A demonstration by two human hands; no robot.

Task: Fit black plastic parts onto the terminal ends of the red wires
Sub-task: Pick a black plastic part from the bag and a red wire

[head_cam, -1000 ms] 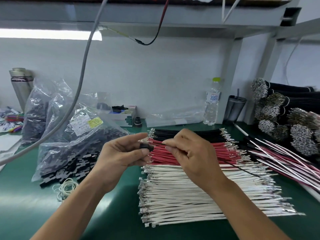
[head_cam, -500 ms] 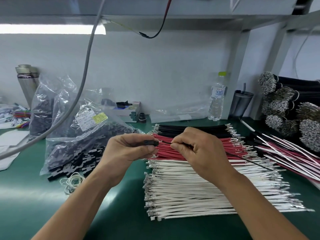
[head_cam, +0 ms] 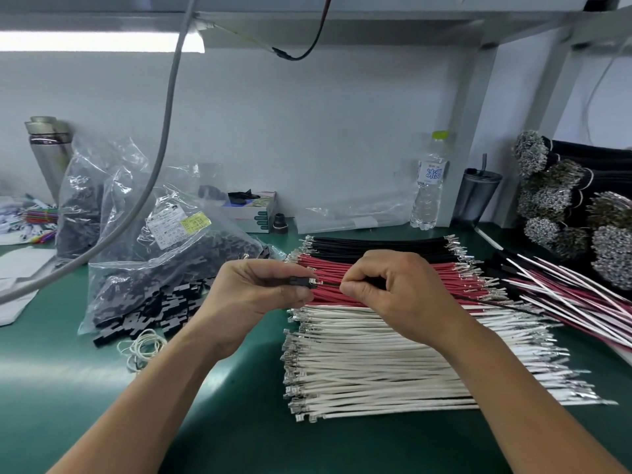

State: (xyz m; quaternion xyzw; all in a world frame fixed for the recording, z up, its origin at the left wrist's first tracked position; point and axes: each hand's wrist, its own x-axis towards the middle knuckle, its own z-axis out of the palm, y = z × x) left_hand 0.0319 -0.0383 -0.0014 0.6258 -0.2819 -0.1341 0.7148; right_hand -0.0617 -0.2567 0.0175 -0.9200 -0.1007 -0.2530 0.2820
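Observation:
My left hand (head_cam: 270, 295) pinches a small black plastic part (head_cam: 301, 281) level between thumb and fingers. My right hand (head_cam: 393, 292) pinches a thin dark wire (head_cam: 330, 283) just to the right of it. The wire's metal terminal (head_cam: 316, 283) sits at the part's open end. The rest of the wire trails right behind my hand over the wire rows. Beneath both hands lies the row of red wires (head_cam: 328, 268), with a black row (head_cam: 376, 246) behind it and a white row (head_cam: 376, 357) in front.
A clear bag of black plastic parts (head_cam: 171, 265) spills several onto the green mat (head_cam: 68, 388) at left, beside rubber bands (head_cam: 143, 347). A water bottle (head_cam: 429, 186), dark cup (head_cam: 478, 196) and wire bundles (head_cam: 564, 206) stand back right. A grey cable (head_cam: 167, 131) hangs on the left.
My left hand has turned the black part level. My right hand has brought the wire's terminal end up to the part's opening. The view has shifted slightly.

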